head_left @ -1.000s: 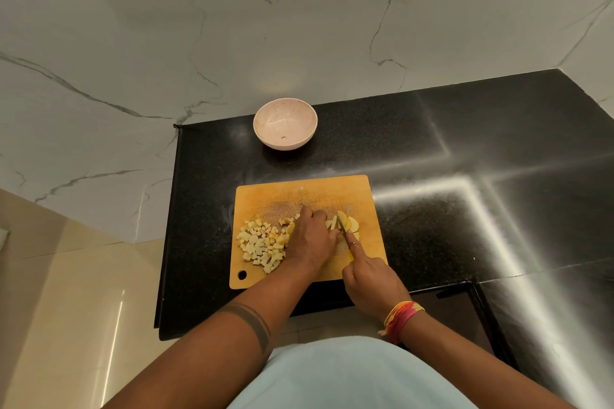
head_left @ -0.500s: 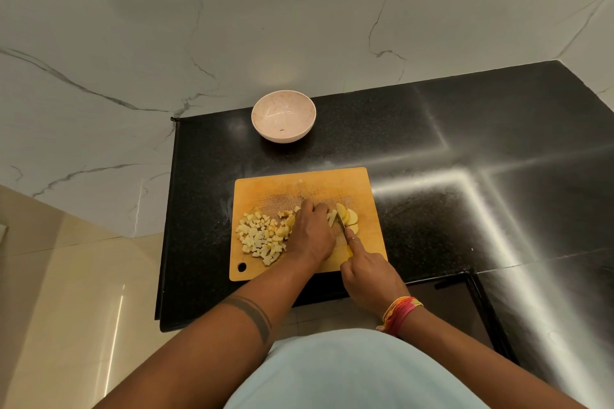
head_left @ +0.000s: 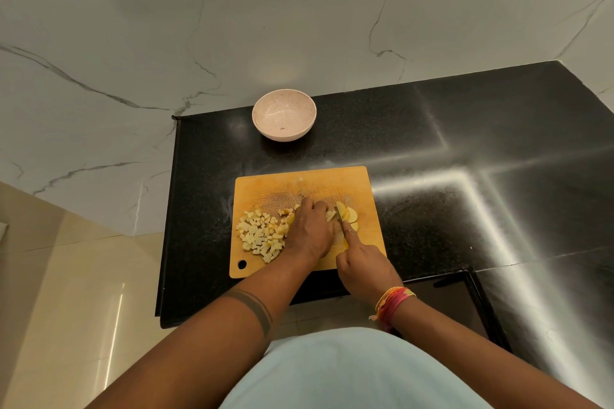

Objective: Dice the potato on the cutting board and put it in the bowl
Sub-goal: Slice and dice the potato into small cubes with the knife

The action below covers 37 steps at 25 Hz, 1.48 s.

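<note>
Both forearms are seen reaching forward from the bottom of the view, converging toward the middle. The left hand [head_left: 310, 232] is laid palm down, knuckles up, its fingers [head_left: 315, 207] bent at the tips and pressed down on what lies beneath. A dark band is shown around the left forearm. The right hand [head_left: 363, 262] is held just beside it — fingers curled round a handle, the index finger [head_left: 350, 236] stretched forward along the top. Coloured threads are worn at the right wrist.
</note>
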Each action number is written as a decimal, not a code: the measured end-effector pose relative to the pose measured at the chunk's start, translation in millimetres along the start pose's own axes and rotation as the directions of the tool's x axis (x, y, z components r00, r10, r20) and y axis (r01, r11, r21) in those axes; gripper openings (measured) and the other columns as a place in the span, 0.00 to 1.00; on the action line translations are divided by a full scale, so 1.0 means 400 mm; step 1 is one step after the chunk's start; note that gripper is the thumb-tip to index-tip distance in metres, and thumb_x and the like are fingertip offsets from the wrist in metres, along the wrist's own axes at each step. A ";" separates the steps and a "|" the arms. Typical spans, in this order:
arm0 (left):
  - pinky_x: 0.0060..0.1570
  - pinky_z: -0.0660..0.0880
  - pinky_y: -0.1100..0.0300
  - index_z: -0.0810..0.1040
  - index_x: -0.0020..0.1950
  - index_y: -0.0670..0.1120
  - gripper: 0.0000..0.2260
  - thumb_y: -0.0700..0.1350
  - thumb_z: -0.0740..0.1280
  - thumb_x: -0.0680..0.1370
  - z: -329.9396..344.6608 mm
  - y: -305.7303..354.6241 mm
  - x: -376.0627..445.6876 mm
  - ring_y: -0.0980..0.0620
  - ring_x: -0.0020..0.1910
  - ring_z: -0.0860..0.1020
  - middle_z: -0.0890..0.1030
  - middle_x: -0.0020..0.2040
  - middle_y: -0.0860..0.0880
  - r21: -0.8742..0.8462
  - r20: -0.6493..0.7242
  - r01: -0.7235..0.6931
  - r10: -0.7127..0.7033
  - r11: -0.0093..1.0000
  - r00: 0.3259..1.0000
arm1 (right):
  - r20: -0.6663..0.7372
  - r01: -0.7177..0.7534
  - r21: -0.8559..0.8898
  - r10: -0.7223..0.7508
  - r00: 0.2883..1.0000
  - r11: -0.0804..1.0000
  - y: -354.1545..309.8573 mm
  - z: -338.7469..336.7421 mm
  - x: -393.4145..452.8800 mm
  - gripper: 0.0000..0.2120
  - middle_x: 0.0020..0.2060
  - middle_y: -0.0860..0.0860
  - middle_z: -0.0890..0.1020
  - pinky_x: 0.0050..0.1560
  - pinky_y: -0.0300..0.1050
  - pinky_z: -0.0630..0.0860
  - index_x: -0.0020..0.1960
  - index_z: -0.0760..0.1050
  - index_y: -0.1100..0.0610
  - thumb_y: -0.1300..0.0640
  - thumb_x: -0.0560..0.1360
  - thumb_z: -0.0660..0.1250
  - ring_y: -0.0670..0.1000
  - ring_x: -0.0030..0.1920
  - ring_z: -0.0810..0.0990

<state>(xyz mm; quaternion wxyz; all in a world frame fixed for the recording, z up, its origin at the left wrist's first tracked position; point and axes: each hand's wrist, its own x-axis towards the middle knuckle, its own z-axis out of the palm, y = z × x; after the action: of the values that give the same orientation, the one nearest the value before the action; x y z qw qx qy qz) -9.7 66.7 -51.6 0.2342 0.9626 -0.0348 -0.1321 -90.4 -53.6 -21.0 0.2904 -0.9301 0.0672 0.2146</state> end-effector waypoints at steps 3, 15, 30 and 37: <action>0.62 0.73 0.50 0.73 0.69 0.46 0.18 0.53 0.65 0.82 -0.001 -0.001 0.001 0.45 0.64 0.70 0.69 0.65 0.46 0.001 -0.004 -0.005 0.005 1.000 1.000 | -0.017 -0.015 -0.019 0.014 1.000 1.000 0.004 0.002 -0.004 0.35 0.36 0.53 0.78 0.37 0.53 0.75 0.83 0.44 0.47 0.53 0.79 0.54 0.55 0.35 0.76; 0.63 0.71 0.52 0.75 0.69 0.46 0.16 0.39 0.60 0.83 -0.027 -0.017 0.016 0.46 0.66 0.68 0.72 0.64 0.47 0.028 0.015 -0.108 0.107 0.994 0.994 | 0.004 0.015 -0.006 -0.015 1.000 1.000 0.012 0.012 -0.019 0.35 0.34 0.52 0.78 0.33 0.52 0.72 0.84 0.43 0.48 0.54 0.81 0.55 0.54 0.34 0.76; 0.63 0.71 0.53 0.77 0.66 0.45 0.13 0.44 0.61 0.83 -0.016 -0.019 0.019 0.46 0.64 0.70 0.73 0.62 0.46 0.004 -0.045 -0.065 0.065 0.998 0.997 | -0.015 0.107 -0.216 -0.113 0.993 0.971 -0.002 0.032 0.060 0.33 0.37 0.54 0.77 0.35 0.49 0.72 0.83 0.40 0.47 0.51 0.83 0.53 0.56 0.33 0.75; 0.65 0.70 0.55 0.77 0.67 0.43 0.13 0.42 0.64 0.82 -0.012 -0.020 0.020 0.46 0.66 0.70 0.72 0.64 0.46 0.003 -0.045 -0.061 0.061 0.998 0.997 | 0.033 0.135 -0.256 -0.131 0.991 0.957 0.070 0.061 -0.035 0.42 0.33 0.51 0.78 0.34 0.51 0.79 0.79 0.25 0.45 0.52 0.81 0.55 0.53 0.30 0.77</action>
<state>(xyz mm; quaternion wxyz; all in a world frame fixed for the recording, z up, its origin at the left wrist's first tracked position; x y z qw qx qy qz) -0.6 75.0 -53.2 0.2379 0.9640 -0.0588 -0.1033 -118.9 -62.8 -47.2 0.1812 -0.9606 -0.0264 0.2088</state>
